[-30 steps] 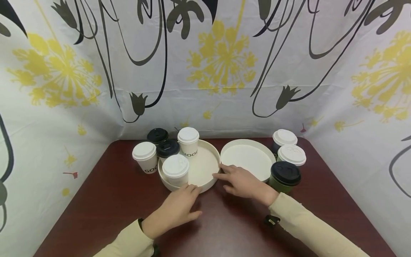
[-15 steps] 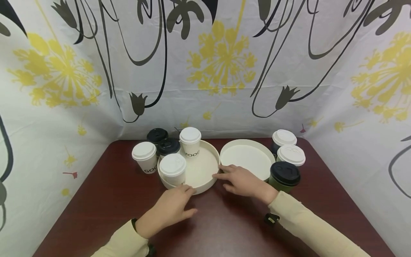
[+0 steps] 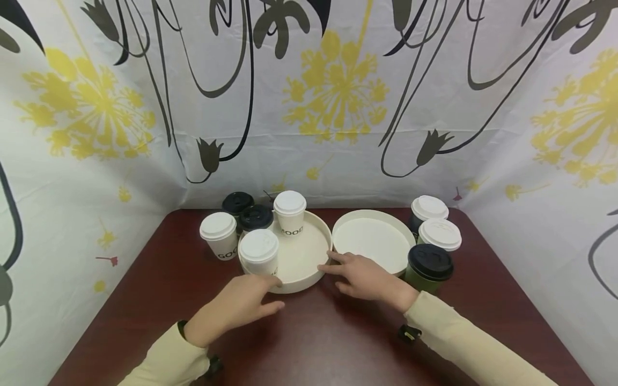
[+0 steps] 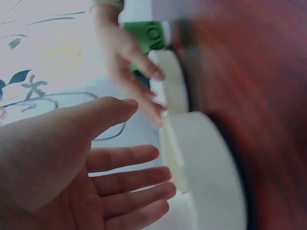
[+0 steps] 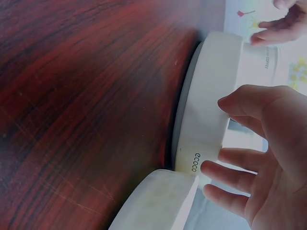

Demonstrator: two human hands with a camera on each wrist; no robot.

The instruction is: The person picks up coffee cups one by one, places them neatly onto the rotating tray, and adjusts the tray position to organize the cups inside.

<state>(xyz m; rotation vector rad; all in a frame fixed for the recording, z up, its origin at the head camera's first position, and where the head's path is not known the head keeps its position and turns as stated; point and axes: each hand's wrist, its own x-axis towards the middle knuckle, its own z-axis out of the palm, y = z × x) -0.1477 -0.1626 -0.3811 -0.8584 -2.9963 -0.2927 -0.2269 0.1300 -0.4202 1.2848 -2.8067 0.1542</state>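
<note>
Left tray [image 3: 309, 252]: one of two round, pale trays; located mid-table between the two hands, standing flat. Grip, right hand [image 3: 362, 279]: spread, fingers extended, two fingertips at the right side of the tray rim. Grip, left hand [image 3: 236, 303]: spread, thumb apart from four extended fingers, fingertips at the near rim; contact with the rim cannot be confirmed. Neither grip pinches anything. Sleeves [image 3: 463, 327]: two, cream.

One marking, "ecoco" [image 5: 194, 163], shows on the tray wall beside the right fingers.

Cups, total: eight; five white lids, three black lids. Inside the left tray: two upright white-lidded cups, namely the front cup [image 3: 259, 252], just beyond the left fingertips, and the MOOD cup [image 3: 291, 214], toward the rear. Left of these: two black-lidded cups [image 3: 256, 217], one behind the other; whether the nearer stands inside the tray cannot be told. Outside the tray, far left: one GOOD cup [image 3: 221, 238], white-lidded.

Right tray [image 3: 370, 241]: one, beside the left tray, rims meeting or nearly so. At its right side, three cups in a row: one green cup [image 3: 428, 268], black-lidded, nearest; two white-lidded cups [image 3: 440, 234] behind.

Table [image 3: 309, 343]: one, dark red-brown. Cloth [image 3: 270, 118]: white, behind and at both sides, with three large yellow flower heads [image 3: 338, 86].
</note>
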